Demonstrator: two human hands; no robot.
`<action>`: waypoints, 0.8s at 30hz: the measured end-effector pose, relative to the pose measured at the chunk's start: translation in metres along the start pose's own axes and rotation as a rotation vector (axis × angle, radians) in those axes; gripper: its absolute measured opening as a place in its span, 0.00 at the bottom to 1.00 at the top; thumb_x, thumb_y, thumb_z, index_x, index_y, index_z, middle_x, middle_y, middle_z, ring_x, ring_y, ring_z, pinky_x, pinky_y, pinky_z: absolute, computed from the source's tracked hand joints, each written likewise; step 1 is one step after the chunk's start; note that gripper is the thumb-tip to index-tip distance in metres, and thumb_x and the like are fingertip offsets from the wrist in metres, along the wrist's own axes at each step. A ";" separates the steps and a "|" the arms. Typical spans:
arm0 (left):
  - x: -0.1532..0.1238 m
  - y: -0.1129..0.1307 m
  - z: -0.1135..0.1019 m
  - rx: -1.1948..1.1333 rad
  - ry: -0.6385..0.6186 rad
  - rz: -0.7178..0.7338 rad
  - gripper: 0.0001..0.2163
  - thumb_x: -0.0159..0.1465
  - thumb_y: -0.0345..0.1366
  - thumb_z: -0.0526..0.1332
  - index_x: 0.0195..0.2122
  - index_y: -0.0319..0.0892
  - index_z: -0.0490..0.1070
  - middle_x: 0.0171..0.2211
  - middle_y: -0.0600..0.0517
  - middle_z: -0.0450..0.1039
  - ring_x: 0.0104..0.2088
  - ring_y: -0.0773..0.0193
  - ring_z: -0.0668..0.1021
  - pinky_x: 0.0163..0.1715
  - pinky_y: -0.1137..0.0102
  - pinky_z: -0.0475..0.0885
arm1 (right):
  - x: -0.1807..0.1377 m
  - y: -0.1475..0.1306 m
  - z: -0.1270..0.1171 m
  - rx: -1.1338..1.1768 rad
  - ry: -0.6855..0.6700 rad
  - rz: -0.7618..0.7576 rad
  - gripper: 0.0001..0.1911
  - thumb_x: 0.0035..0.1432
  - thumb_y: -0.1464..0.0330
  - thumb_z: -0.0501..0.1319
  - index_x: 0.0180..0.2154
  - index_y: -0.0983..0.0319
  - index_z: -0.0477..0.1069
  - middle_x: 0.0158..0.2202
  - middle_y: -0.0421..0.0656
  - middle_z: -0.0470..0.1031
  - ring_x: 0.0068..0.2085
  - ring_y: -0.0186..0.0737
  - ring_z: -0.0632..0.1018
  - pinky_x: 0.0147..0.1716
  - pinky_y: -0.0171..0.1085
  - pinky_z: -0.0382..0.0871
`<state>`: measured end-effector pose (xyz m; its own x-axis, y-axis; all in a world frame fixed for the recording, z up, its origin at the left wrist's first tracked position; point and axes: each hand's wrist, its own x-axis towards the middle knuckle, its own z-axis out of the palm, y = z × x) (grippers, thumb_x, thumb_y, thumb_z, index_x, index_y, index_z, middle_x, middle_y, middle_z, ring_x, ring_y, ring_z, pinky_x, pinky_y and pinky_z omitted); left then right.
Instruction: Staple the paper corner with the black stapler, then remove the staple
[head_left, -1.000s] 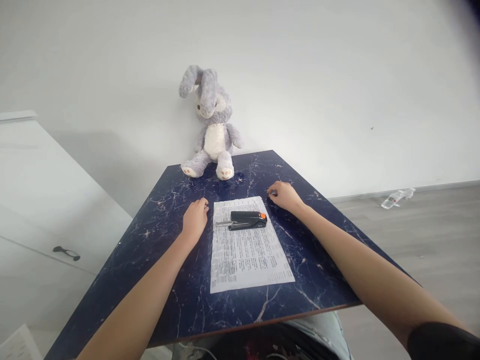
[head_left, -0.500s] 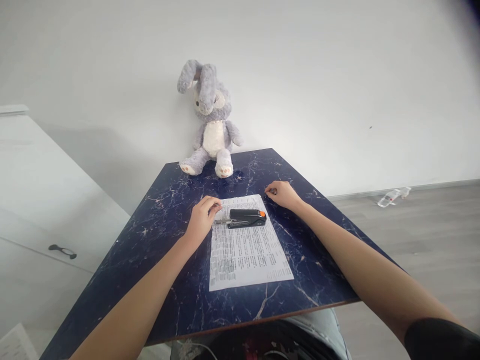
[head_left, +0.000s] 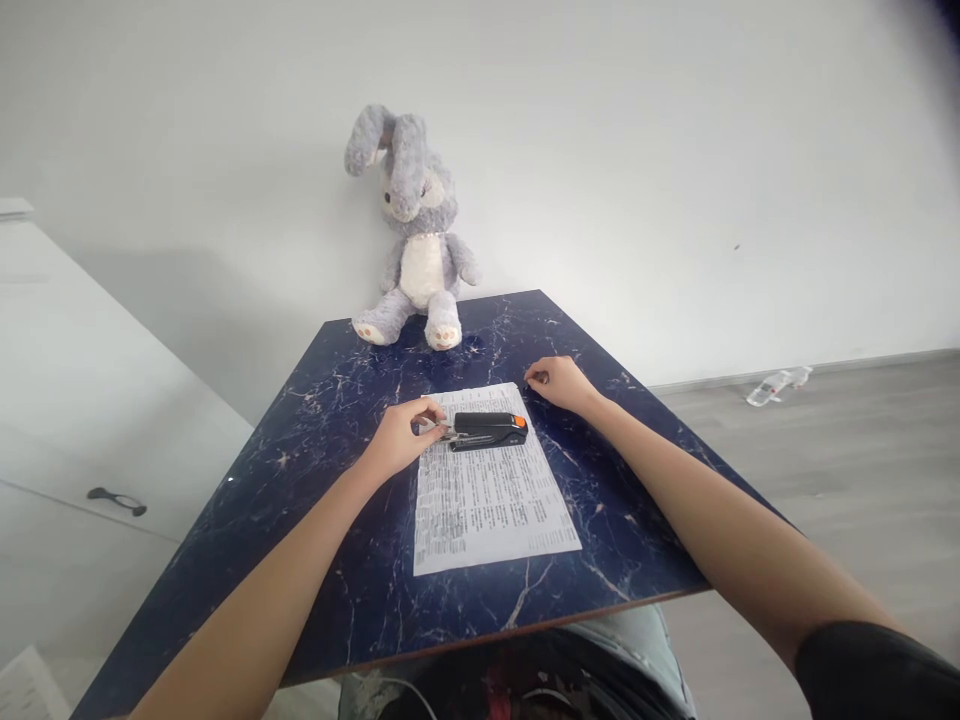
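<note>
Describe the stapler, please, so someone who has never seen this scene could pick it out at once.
On the dark blue marbled table, a printed white sheet lies nearer the camera than the plush rabbit. The stapler rests on the far half of that sheet. Unlike the paper and rabbit, it is black with an orange patch at its right end.

So there's this fluffy grey plush rabbit (head_left: 422, 265) with a cream belly and floppy ears, sitting on a dark blue, marble-patterned table (head_left: 292, 470). Behind the rabbit, plain off-white wall (head_left: 637, 150). Left of it, a white flat-fronted cabinet (head_left: 97, 390). Well off to its right, on grey wood-look floor (head_left: 885, 480), some clear plastic-looking object (head_left: 776, 388), can't tell what.
</note>
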<state>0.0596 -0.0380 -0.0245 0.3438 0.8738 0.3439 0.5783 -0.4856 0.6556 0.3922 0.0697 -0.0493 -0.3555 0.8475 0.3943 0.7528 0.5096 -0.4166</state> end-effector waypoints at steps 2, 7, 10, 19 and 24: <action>0.000 0.001 -0.001 0.029 -0.048 0.028 0.01 0.62 0.33 0.67 0.35 0.44 0.77 0.37 0.53 0.80 0.37 0.62 0.80 0.44 0.65 0.75 | 0.000 0.000 0.000 0.006 -0.005 0.002 0.10 0.56 0.76 0.62 0.35 0.61 0.83 0.34 0.42 0.83 0.34 0.40 0.80 0.40 0.35 0.72; -0.001 0.002 -0.001 0.016 -0.013 0.052 0.02 0.63 0.33 0.66 0.34 0.43 0.75 0.38 0.52 0.80 0.38 0.62 0.80 0.42 0.66 0.73 | 0.000 -0.001 0.000 0.008 -0.016 0.009 0.10 0.56 0.76 0.63 0.35 0.61 0.83 0.34 0.43 0.83 0.34 0.41 0.80 0.39 0.36 0.71; -0.001 0.004 -0.001 -0.010 -0.041 0.042 0.03 0.63 0.35 0.66 0.33 0.43 0.74 0.38 0.52 0.80 0.39 0.62 0.80 0.43 0.66 0.73 | 0.000 -0.002 0.000 0.006 -0.022 0.007 0.10 0.56 0.75 0.63 0.35 0.61 0.83 0.34 0.43 0.83 0.34 0.41 0.80 0.39 0.36 0.71; -0.003 0.005 -0.001 -0.003 -0.146 0.043 0.03 0.63 0.34 0.66 0.32 0.43 0.75 0.37 0.52 0.80 0.38 0.62 0.79 0.43 0.66 0.74 | 0.000 -0.002 -0.001 0.006 -0.035 0.001 0.10 0.56 0.75 0.62 0.35 0.61 0.83 0.34 0.43 0.83 0.35 0.41 0.81 0.40 0.36 0.72; -0.002 0.007 -0.003 0.015 -0.179 0.055 0.01 0.63 0.33 0.66 0.35 0.44 0.78 0.38 0.51 0.80 0.38 0.62 0.80 0.43 0.66 0.74 | -0.001 -0.003 -0.001 0.006 -0.043 0.010 0.10 0.56 0.75 0.62 0.36 0.61 0.83 0.34 0.43 0.83 0.35 0.41 0.80 0.39 0.36 0.72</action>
<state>0.0604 -0.0433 -0.0189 0.5006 0.8279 0.2528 0.5653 -0.5338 0.6289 0.3911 0.0676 -0.0479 -0.3722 0.8579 0.3543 0.7528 0.5023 -0.4254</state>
